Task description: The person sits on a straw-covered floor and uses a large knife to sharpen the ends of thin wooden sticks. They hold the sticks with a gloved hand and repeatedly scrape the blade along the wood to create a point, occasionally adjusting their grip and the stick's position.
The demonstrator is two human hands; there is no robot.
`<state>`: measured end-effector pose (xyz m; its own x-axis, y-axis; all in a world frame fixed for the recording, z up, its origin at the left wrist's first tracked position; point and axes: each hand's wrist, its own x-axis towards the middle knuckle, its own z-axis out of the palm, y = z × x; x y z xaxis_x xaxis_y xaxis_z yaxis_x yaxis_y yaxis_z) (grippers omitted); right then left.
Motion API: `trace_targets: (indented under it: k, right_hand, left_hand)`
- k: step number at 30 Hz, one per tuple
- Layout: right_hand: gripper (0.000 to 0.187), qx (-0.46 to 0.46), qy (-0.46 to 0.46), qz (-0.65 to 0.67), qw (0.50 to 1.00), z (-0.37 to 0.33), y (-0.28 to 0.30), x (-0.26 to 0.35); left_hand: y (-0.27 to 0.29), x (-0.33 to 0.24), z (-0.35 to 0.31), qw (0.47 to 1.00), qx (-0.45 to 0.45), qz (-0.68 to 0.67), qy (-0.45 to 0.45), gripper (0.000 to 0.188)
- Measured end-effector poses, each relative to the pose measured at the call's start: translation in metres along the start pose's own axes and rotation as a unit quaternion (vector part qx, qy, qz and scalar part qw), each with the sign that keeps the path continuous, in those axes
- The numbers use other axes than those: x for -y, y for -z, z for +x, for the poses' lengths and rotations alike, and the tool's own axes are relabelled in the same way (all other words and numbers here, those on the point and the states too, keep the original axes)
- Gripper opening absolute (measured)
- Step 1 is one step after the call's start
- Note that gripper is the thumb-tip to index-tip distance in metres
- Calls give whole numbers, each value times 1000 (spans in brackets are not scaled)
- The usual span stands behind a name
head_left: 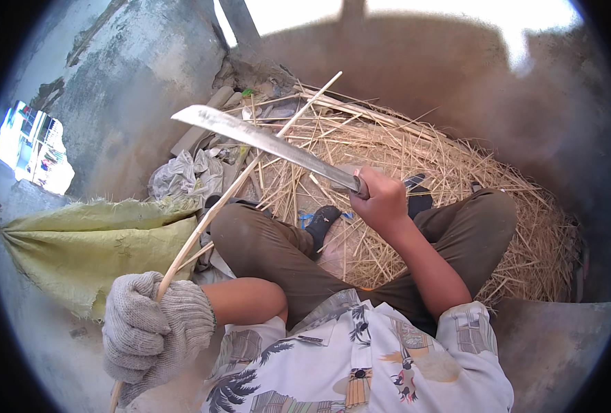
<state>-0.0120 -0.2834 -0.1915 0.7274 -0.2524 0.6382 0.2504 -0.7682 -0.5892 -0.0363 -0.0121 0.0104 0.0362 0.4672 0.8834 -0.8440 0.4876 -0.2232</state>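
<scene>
My left hand [143, 330], in a grey knitted glove, is closed around a long pale strip of split bamboo [212, 213]. The strip slants up and away to the right, its lower end passing below the fist. In my bare right hand [382, 199] is the handle of a machete [250, 134] with a long, slightly curved blade pointing left. The blade crosses the strip in its upper part; whether it touches the strip or is only in front of it, I cannot tell.
Thin shavings [525, 241] cover the floor around my crossed legs, with longer strips [381, 117] along the back wall. To the left hangs a yellow-green woven sack [106, 241]. Crumpled plastic [185, 175] lies beyond it, near a stained wall [140, 69] with a hole.
</scene>
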Motion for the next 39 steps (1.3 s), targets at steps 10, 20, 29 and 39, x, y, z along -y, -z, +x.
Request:
trace_targets:
  k: [10,20,29,39]
  right_hand:
    - [16,52,-121,-59,990,1,-11,-28]
    - [19,18,-478,-22,878,-11,-33,-137]
    - [20,-100,-605,380,692,5,-8,-129]
    - [25,-71,-589,386,707,9,7,-106]
  left_hand:
    - [-2,-26,18,996,-9,91,-7,50]
    - [9,-67,52,987,90,-64,114,45]
    - [75,-1,28,981,-75,70,163,68]
    - [239,61,-96,835,-322,388,222,69]
